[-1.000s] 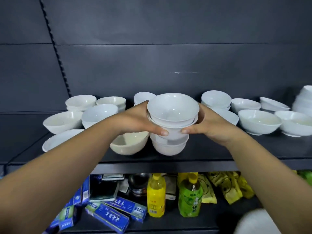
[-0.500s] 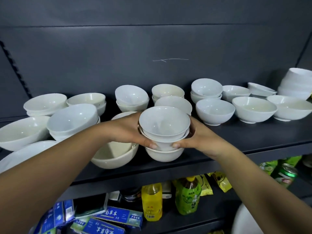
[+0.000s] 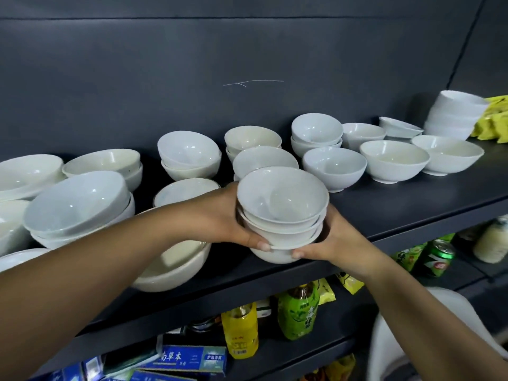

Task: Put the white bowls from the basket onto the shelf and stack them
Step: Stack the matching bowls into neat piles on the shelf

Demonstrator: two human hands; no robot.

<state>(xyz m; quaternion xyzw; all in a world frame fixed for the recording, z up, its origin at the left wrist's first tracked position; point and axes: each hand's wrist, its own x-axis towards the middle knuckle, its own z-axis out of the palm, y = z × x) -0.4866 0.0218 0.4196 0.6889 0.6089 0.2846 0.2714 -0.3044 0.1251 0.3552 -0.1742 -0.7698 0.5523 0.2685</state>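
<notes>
Dark shelf (image 3: 398, 204): bowl stack (image 3: 283, 199) upright, mouths up; left hand (image 3: 220, 215), right hand (image 3: 338, 237) grip sides.

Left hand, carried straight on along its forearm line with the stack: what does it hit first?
Probably the single white bowl just right of the held stack; the left hand points that way. Depth is unclear, so it may pass in front.

Light even, cool, from above; moderate brightness. Small glints on white bowls (image 3: 283, 198). Lower shelf (image 3: 347, 329) dim, shaded by the shelf (image 3: 412, 213) above. Wide-angle bowing of back panel (image 3: 247, 50) seams toward frame edges. White shape (image 3: 390, 350) lower right blurred.
</notes>
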